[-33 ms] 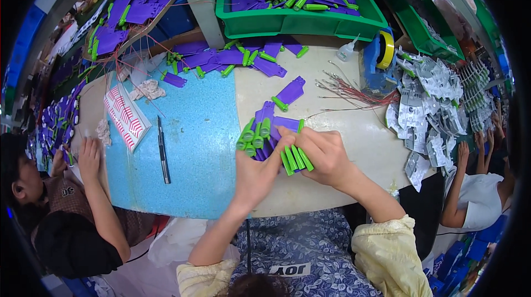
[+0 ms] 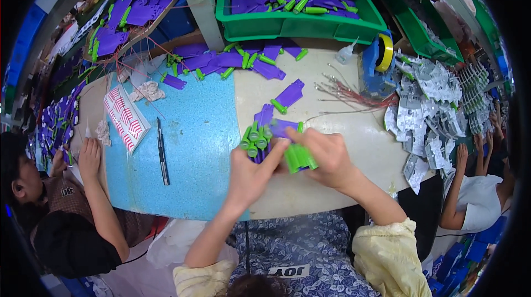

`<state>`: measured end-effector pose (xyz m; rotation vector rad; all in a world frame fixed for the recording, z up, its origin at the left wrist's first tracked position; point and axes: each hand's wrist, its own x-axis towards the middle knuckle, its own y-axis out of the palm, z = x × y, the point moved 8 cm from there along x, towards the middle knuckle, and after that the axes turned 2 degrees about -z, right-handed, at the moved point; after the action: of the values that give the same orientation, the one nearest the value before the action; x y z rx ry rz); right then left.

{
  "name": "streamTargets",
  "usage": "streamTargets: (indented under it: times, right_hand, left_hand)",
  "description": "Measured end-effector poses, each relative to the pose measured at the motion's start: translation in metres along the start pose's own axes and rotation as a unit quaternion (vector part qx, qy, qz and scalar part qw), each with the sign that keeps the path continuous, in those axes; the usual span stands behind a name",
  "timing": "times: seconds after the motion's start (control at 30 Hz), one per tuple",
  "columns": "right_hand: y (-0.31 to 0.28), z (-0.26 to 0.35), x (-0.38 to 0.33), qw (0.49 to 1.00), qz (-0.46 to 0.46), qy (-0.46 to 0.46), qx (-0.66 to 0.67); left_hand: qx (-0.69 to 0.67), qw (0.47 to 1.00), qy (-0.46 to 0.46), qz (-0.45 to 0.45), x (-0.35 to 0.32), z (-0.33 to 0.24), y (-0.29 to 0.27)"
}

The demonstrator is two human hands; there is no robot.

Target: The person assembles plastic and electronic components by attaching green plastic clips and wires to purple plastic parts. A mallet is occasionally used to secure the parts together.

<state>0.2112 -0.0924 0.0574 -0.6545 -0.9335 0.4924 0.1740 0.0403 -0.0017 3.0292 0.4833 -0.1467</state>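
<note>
Clasping green-ended purple pieces (image 2: 254, 136), round ends toward the wearer (image 2: 315, 241), the left hand (image 2: 249, 172) is beside the right hand (image 2: 326, 159), clamped on a green bundle (image 2: 299, 159) pointing likewise; a lettered patch (image 2: 289, 271) lies below both.

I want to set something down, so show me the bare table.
Bare: the blue mat between pen and left hand, and pale tabletop between right hand and grey parts, below the red wires. Crowded: the far edge left of the bottle, where purple parts overlap, and the right, under grey parts.
</note>
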Motion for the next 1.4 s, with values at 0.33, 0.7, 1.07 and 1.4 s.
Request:
streamTargets:
  times: [0.33,0.7,1.07,1.4]
  right_hand:
    - [0.056,-0.077,0.014,0.980,0.139,0.131,0.055]
    - [0.013,-0.036,-0.003,0.949,0.053,0.171,0.260]
    - [-0.053,-0.095,-0.060,0.901,-0.173,0.368,0.154]
    - [0.031,-0.062,-0.053,0.853,-0.010,0.406,0.329]
  left_hand:
    - [0.197,0.971,0.118,-0.068,0.023,0.026,-0.027]
    - [-0.310,0.946,-0.081,0.041,-0.004,0.031,0.013]
    - [0.408,0.827,0.362,0.138,0.044,-0.006,0.044]
    - [-0.269,0.955,-0.121,0.040,0.027,0.033,0.042]
